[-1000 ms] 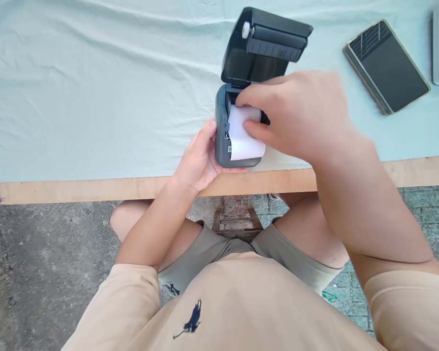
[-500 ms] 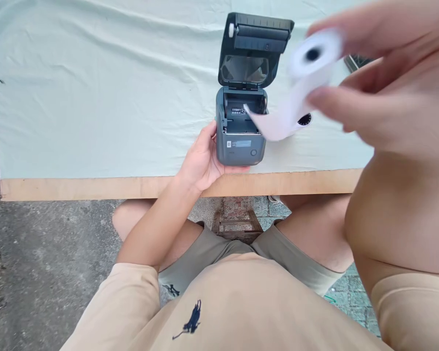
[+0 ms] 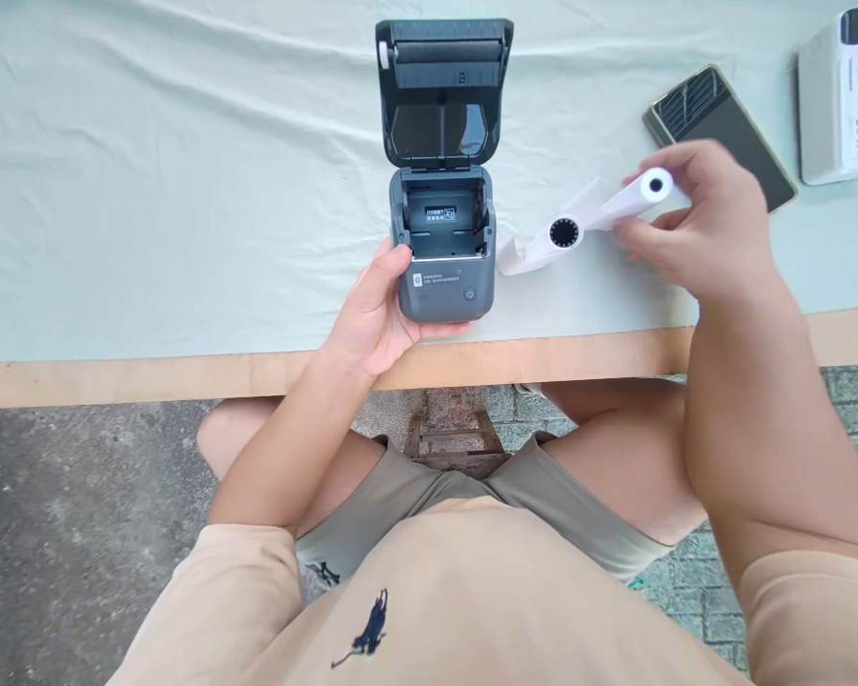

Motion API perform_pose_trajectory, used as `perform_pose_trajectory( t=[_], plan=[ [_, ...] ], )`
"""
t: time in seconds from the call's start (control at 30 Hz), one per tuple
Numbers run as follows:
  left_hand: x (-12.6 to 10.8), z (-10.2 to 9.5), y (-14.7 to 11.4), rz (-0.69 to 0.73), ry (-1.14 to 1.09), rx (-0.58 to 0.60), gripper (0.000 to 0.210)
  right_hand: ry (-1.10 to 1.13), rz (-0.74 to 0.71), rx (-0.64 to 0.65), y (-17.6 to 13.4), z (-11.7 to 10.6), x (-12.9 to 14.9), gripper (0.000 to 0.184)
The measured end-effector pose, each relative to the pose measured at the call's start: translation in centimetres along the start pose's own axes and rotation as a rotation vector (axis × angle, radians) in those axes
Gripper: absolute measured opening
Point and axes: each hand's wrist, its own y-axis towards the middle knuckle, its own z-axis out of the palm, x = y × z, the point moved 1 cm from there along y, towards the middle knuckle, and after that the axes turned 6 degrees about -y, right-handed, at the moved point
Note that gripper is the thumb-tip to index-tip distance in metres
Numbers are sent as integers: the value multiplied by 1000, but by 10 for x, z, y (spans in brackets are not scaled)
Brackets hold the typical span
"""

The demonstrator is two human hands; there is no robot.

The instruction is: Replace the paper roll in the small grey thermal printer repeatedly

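— How to steady the portable roll-paper printer (image 3: pixel 447 288)?
— Near the wooden edge (image 3: pixel 543 362), as now: clamped in the left hand (image 3: pixel 376 329), with thumb pressed at the side and fingers under the front. Leave the raised lid (image 3: pixel 441 93) unforced.
— And the paper roll (image 3: pixel 638 197)?
— Pinched in the right hand (image 3: pixel 719 214), well right of the printer, near the black core (image 3: pixel 564 232). Grip lightly, and avoid creasing the curled strip (image 3: pixel 536 252).

I see a pale green cloth (image 3: pixel 186 191) covering a wood-edged table (image 3: pixel 114 379); directly on it lie a phone (image 3: pixel 740 126), a white labelled box (image 3: pixel 829 110) and a dark-cored white roll (image 3: pixel 543 247).
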Motion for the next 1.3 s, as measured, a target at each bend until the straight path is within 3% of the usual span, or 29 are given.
perform_pose_trajectory(
  t=[0.07,0.13,0.23,0.3,0.43,0.53,0.63,0.73,0.8,0.87,0.97,1.07,1.13,1.23,1.3],
  plan=[
    [0,-1,1,-9,-4,0,57,18,-107,-161,-3,-6,3,54],
    [-1,0,1,-5,9,1,58,-19,-213,-248,-10,-13,17,50],
    [-3,1,0,12,43,12,57,-183,-325,-26,-24,-16,47,28],
    [-3,0,-1,11,42,13,59,-342,-349,134,-33,-10,64,24],
    [-5,-2,-3,-7,4,18,65,-520,-334,228,-36,4,78,25],
    [-6,0,-5,5,-3,0,66,-318,-379,194,-31,4,84,17],
    [-4,3,-5,-24,5,-19,64,107,-481,141,-30,-3,100,22],
    [0,6,-5,-10,7,-28,59,498,-537,321,-32,1,122,29],
    [2,9,-4,8,-19,-47,55,618,-481,468,-34,11,137,35],
    [2,12,-5,10,-23,-72,51,586,-410,516,-33,21,149,41],
    [0,16,-9,17,17,-102,51,350,-391,443,-26,30,164,37],
    [-1,18,-13,29,40,-113,56,150,-399,367,-18,26,174,33],
    [1,17,-13,44,19,-113,56,245,-419,480,-15,19,178,32],
    [5,16,-11,79,-41,-87,49,425,-447,812,-19,11,180,27],
    [6,17,-11,62,-59,-79,49,317,-474,839,-21,12,178,25]
  ],
)
